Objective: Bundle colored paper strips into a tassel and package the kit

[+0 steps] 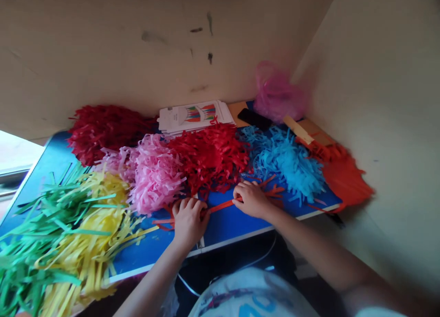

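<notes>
Between my two hands runs a twisted orange paper strip (222,206), held low over the blue table (227,223) near its front edge. My left hand (189,218) is closed round the strip's left part, and cut orange fringe spreads out to its left. My right hand (250,199) pinches the right part, with more orange fringe beyond its fingers. Just behind the hands lies a heap of red fringed paper (213,156). Pink fringe (154,175) is at the left of it, and light blue fringe (287,163) at the right.
Yellow fringe (99,230) and green fringe (37,234) cover the table's left side. Dark red fringe (106,129), printed packets (195,115), a black phone (255,118) and a pink plastic bag (278,95) lie along the wall. Orange paper (347,177) overhangs the right edge.
</notes>
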A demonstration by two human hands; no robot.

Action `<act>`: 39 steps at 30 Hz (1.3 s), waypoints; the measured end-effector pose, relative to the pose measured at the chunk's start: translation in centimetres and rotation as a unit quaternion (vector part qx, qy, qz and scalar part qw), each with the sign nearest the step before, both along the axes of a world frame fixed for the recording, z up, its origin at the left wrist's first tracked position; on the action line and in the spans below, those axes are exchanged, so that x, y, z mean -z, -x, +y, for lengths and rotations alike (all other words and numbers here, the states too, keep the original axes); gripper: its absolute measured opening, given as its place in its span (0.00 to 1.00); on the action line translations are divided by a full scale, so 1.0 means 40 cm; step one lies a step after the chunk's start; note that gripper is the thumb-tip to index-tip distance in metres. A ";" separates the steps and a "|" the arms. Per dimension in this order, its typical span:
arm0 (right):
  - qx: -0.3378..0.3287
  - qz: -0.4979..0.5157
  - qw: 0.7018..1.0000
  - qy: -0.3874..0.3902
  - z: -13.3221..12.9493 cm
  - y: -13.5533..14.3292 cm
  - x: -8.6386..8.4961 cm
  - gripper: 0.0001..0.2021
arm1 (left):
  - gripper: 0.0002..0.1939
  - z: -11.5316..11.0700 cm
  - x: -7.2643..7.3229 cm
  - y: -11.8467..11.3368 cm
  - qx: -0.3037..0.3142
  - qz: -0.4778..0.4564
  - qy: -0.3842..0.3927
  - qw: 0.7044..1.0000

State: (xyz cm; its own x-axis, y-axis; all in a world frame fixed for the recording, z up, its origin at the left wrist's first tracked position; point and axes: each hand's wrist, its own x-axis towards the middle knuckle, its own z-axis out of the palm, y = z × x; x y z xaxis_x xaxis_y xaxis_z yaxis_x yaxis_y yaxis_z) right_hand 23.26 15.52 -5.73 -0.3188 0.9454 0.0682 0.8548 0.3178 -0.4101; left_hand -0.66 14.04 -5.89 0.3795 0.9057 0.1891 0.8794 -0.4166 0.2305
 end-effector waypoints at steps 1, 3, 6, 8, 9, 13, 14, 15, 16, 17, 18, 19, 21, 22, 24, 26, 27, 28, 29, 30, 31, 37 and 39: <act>-0.002 -0.004 1.000 -0.009 -0.004 0.002 -0.006 0.04 | 0.05 -0.002 0.000 -0.001 0.025 0.002 -0.030 0.999; -0.038 -0.016 0.998 -0.048 -0.012 0.005 -0.013 0.01 | 0.10 -0.007 0.002 -0.003 0.079 0.003 -0.082 0.994; -0.143 -0.039 0.979 -0.137 -0.016 0.008 -0.010 0.04 | 0.13 -0.011 0.002 -0.009 0.119 0.009 -0.101 0.988; -0.193 -0.063 0.964 -0.172 -0.008 0.011 -0.002 0.08 | 0.12 -0.008 -0.004 -0.018 0.125 0.014 -0.096 0.987; -0.203 -0.076 0.960 -0.175 -0.002 0.012 0.000 0.09 | 0.11 -0.006 -0.008 -0.023 0.126 0.013 -0.098 0.987; -0.170 -0.097 0.971 -0.141 0.012 0.030 -0.012 0.07 | 0.08 0.006 -0.019 -0.044 0.120 -0.001 -0.121 0.985; -0.154 -0.097 0.973 -0.139 0.009 0.038 -0.016 0.06 | 0.09 0.008 -0.019 -0.047 0.121 -0.004 -0.128 0.984; -0.147 -0.098 0.974 -0.145 0.004 0.047 -0.018 0.06 | 0.10 0.008 -0.018 -0.048 0.123 -0.007 -0.135 0.983; -0.148 -0.103 0.971 -0.156 -0.003 0.055 -0.017 0.06 | 0.10 0.007 -0.015 -0.048 0.126 -0.010 -0.140 0.982; -0.156 -0.108 0.968 -0.167 -0.011 0.060 -0.012 0.06 | 0.11 0.004 -0.011 -0.045 0.129 -0.013 -0.143 0.981; -0.168 -0.108 0.964 -0.175 -0.019 0.062 -0.005 0.07 | 0.11 0.000 -0.006 -0.040 0.131 -0.014 -0.143 0.981; -0.180 -0.101 0.961 -0.182 -0.026 0.059 0.005 0.09 | 0.11 -0.005 -0.001 -0.034 0.133 -0.014 -0.139 0.981; -0.183 -0.058 0.963 -0.191 -0.037 0.037 0.026 0.10 | 0.12 -0.017 0.011 -0.015 0.137 -0.021 -0.123 0.983; -0.173 -0.029 0.965 -0.196 -0.040 0.021 0.035 0.09 | 0.12 -0.022 0.017 -0.004 0.137 -0.032 -0.111 0.984; -0.144 0.032 0.970 -0.192 -0.040 -0.015 0.050 0.09 | 0.12 -0.029 0.028 0.016 0.137 -0.068 -0.083 0.985; -0.109 0.079 0.979 -0.155 -0.035 -0.044 0.057 0.07 | 0.10 -0.029 0.037 0.031 0.128 -0.116 -0.053 0.984; -0.097 0.095 0.982 -0.129 -0.032 -0.055 0.059 0.07 | 0.09 -0.028 0.039 0.036 0.122 -0.137 -0.038 0.982; -0.089 0.106 0.985 -0.104 -0.030 -0.062 0.059 0.07 | 0.09 -0.026 0.040 0.040 0.117 -0.153 -0.023 0.981; -0.085 0.111 0.987 -0.082 -0.028 -0.066 0.058 0.07 | 0.09 -0.024 0.041 0.042 0.113 -0.163 -0.010 0.980; -0.086 0.112 0.988 -0.066 -0.027 -0.069 0.057 0.07 | 0.10 -0.022 0.040 0.043 0.111 -0.166 0.003 0.980; -0.091 0.113 0.988 -0.056 -0.026 -0.069 0.055 0.06 | 0.09 -0.021 0.039 0.043 0.111 -0.165 0.013 0.980; -0.064 0.056 0.996 -0.006 -0.018 -0.044 0.028 0.07 | 0.10 -0.021 0.024 0.018 0.067 -0.129 0.020 0.989; -0.046 0.018 0.999 0.017 -0.011 -0.030 0.014 0.08 | 0.10 -0.019 0.011 0.000 0.033 -0.080 0.023 0.996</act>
